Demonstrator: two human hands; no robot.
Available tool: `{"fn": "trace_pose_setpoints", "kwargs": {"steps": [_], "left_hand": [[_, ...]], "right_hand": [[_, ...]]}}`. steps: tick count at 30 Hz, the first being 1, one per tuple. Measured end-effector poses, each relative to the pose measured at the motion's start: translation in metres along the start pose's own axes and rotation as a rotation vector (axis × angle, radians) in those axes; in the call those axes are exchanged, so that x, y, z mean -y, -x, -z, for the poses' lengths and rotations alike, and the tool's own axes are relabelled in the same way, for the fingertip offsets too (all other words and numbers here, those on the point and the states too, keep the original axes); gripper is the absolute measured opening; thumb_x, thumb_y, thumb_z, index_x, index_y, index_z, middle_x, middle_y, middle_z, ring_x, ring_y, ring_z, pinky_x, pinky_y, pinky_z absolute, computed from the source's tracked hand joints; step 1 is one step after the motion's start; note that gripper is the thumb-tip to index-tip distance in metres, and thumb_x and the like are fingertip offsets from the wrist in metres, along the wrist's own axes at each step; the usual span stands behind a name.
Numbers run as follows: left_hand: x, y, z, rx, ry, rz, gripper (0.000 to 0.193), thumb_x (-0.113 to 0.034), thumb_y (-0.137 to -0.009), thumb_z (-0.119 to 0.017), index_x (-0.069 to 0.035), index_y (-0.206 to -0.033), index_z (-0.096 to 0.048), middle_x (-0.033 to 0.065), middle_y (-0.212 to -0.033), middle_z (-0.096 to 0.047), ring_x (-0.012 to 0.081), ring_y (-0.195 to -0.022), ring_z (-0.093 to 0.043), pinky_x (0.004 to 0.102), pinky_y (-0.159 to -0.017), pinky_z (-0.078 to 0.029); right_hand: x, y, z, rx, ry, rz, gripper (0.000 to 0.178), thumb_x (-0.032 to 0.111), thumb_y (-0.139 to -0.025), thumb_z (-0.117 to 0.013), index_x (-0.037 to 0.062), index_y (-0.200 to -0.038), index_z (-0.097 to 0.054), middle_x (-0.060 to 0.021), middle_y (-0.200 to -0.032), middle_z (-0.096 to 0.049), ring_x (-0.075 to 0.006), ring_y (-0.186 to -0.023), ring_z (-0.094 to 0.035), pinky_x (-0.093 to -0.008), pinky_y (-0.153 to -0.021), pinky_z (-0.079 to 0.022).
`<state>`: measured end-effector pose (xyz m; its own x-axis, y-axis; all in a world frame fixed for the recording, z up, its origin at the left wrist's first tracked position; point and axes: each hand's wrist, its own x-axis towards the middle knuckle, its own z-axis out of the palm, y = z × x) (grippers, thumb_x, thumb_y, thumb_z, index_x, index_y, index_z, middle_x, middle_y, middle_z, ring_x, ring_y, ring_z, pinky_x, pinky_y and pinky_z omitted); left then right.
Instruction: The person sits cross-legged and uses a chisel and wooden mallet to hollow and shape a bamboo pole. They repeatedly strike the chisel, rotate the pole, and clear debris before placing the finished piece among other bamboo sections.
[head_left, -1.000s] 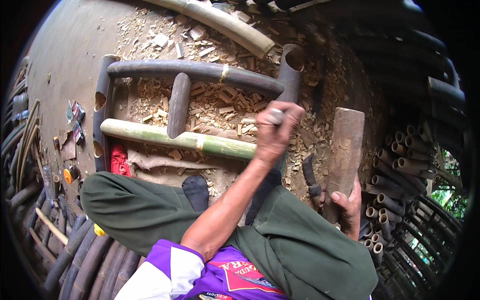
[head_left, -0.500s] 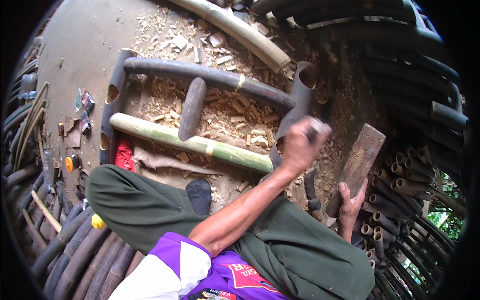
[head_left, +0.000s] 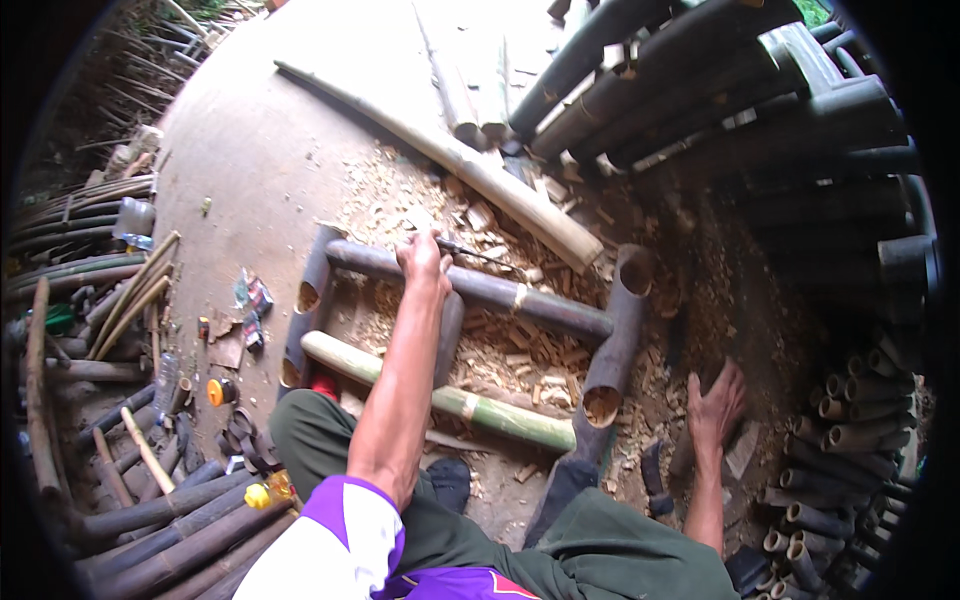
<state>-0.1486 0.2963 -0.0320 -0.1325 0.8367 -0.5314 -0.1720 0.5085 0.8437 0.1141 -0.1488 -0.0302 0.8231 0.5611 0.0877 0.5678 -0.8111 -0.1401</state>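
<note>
My left hand is closed around a slim dark pointed tool, its exact kind unclear. It is above the far dark rail of a bamboo frame, whose near rail is pale green. A short dark crosspiece runs between the rails, and the right post has cut holes. My right hand is low over the floor to the right, fingers apart. A wooden block shows partly by my right wrist. Left of it, a dark curved blade-like tool lies near my knee.
Wood chips litter the ground in and beyond the frame. A long bamboo pole lies past it. Dark bamboo pieces are stacked at the right, with cut tubes nearer. An orange tape roll sits at the left.
My left hand has swung from the right post over to the far rail at the left. My right hand has let go of the wooden block, now lower by the wrist. The view has tilted up.
</note>
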Motion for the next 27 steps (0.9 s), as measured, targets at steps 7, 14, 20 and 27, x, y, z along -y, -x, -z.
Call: {"fn": "trace_pose_setpoints", "kwargs": {"steps": [7, 14, 20, 27], "left_hand": [[-0.071, 0.14, 0.007, 0.719, -0.667, -0.323, 0.057, -0.011, -0.094, -0.072, -0.001, -0.144, -0.047, 0.0101, -0.117, -0.062, 0.0176, -0.108, -0.062, 0.0324, -0.085, -0.058], [-0.042, 0.11, 0.007, 0.61, -0.405, 0.05, 0.044, -0.019, -0.096, -0.075, -0.006, -0.133, -0.056, 0.0052, -0.102, -0.064, 0.0155, -0.097, -0.065, 0.0339, -0.079, -0.058], [-0.033, 0.067, 0.016, 0.203, 0.064, 0.173, 0.115, -0.073, -0.073, -0.075, 0.002, -0.152, -0.038, 0.0192, -0.122, -0.055, 0.0312, -0.109, -0.056, 0.049, -0.092, -0.049], [0.001, 0.083, -0.028, 0.637, 0.288, 0.398, 0.114, -0.075, -0.071, -0.081, -0.003, -0.15, -0.042, 0.0199, -0.134, -0.058, 0.0347, -0.124, -0.057, 0.0597, -0.105, -0.047]], "right_hand": [[0.192, -0.145, -0.029, 0.103, -0.138, 0.54, 0.065, 0.048, -0.083, -0.077, 0.0068, -0.13, -0.059, -0.0156, -0.129, -0.061, -0.0348, -0.13, -0.051, -0.0628, -0.112, -0.035], [0.239, -0.175, -0.063, 0.266, -0.04, 0.72, 0.086, 0.053, -0.065, -0.09, -0.0005, -0.123, -0.056, -0.019, -0.116, -0.065, -0.0376, -0.119, -0.059, -0.0693, -0.113, -0.029], [0.166, -0.064, 0.1, 0.329, -0.229, 0.778, 0.083, 0.052, -0.061, -0.082, -0.0016, -0.118, -0.055, -0.0192, -0.108, -0.062, -0.0388, -0.112, -0.054, -0.0619, -0.114, -0.027], [-0.041, 0.105, 0.128, 0.046, 0.392, 0.503, 0.056, 0.043, -0.082, -0.071, 0.0107, -0.125, -0.057, -0.0084, -0.106, -0.057, -0.0296, -0.114, -0.055, -0.0599, -0.116, -0.028]]}}
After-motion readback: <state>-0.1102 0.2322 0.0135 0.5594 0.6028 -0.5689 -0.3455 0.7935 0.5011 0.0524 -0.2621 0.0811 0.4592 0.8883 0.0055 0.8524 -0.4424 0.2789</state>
